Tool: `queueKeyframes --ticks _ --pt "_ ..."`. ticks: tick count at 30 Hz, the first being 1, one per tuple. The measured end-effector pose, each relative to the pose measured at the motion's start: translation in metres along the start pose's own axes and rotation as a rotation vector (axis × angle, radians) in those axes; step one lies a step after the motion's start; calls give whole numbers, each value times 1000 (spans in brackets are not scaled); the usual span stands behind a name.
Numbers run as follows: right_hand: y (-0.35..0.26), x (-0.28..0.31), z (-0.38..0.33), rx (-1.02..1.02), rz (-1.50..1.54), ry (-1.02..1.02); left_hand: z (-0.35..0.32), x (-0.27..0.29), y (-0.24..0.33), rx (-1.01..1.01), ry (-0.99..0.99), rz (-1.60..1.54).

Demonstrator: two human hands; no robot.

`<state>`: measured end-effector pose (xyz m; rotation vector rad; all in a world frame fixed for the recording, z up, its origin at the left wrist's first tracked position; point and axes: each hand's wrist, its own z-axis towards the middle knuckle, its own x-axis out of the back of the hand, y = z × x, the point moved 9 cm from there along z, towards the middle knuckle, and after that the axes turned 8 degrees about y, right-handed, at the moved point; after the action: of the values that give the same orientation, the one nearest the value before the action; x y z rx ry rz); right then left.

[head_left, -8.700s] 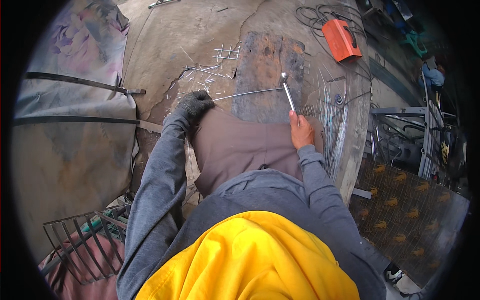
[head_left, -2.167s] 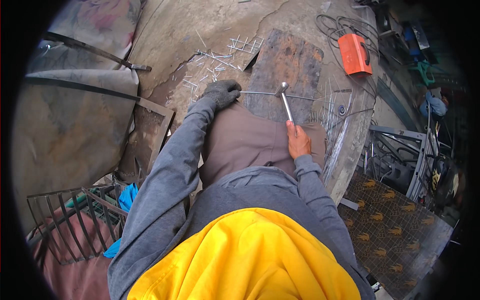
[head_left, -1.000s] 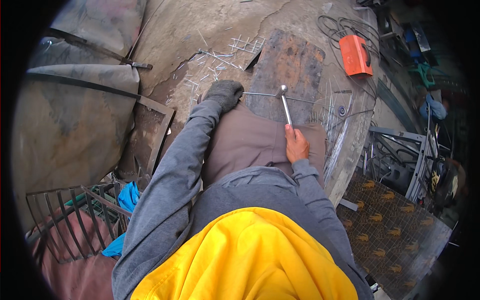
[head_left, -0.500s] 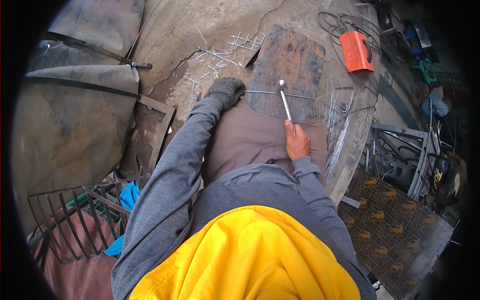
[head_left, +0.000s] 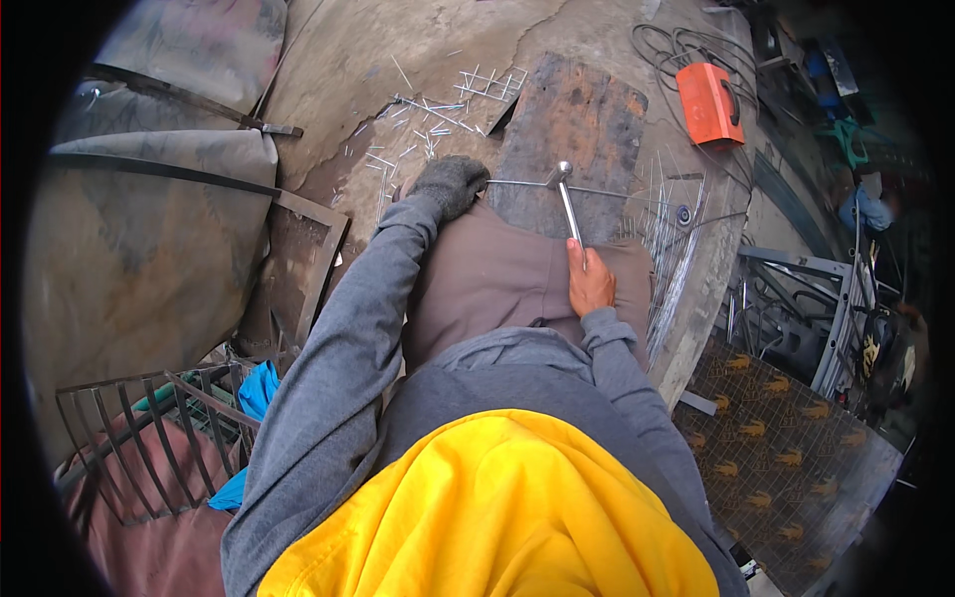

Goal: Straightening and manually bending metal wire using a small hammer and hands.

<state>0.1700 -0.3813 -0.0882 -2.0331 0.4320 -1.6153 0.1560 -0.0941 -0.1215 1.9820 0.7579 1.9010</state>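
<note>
My left hand, in a dark grey work glove, is closed around the near-left end of a thin metal rod. The rod runs to the right across a worn, rust-stained board in front of my knees. Bare, my right hand grips the handle of a hammer with a shiny metal shaft. The hammer's head is over the rod above the board; whether it touches the rod I cannot tell.
Several short cut rods lie scattered on the concrete beyond my left hand. Long thin rods lie at my right. An orange machine with cables stands at the far right. A metal angle frame is left; a patterned panel lies near right.
The hammer's head has shifted very slightly to the right and tilted a little. Both hands keep nearly the same place and hold.
</note>
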Motion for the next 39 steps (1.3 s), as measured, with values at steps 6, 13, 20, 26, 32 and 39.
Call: queueKeyframes --ticks 6,13,20,26,32,39 --pt "-8 6 -8 -41 80 -3 -2 -2 -8 -23 29 40" --pt "3 -3 -2 -20 -3 -17 2 -2 -2 -30 19 10" --pt "-12 9 -9 -35 128 49 2 -1 -7 -9 21 -8" --pt "-2 1 -8 -49 71 -6 -4 -1 -5 -8 26 -36" --pt "5 -5 1 -32 -13 -27 -4 3 -5 27 14 -22" --pt "8 -3 -1 -50 28 -7 -9 17 -6 81 69 129"
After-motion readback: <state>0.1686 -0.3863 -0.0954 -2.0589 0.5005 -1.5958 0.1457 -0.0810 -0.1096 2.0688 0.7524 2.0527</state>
